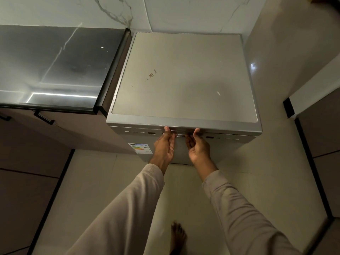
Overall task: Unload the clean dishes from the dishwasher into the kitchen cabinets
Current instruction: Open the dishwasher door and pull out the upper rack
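Observation:
A silver freestanding dishwasher (184, 76) stands in the corner, seen from above, with its door (220, 150) closed. No dishes are visible. Both hands reach palm-up to the recessed door handle (181, 134) at the top of the door. My left hand (164, 146) has its thumb on the handle's upper edge and its fingertips tucked under it. My right hand (198, 147) grips the same handle just to the right, thumb on top and fingers hooked beneath. The fingertips of both hands are hidden in the recess.
A dark glossy countertop (55, 67) runs left of the dishwasher, with brown lower cabinets and black handles (44, 117) beneath. More cabinets (322, 137) stand on the right. An energy label (140, 147) is stuck on the door. My bare foot (177, 234) is on the tiled floor.

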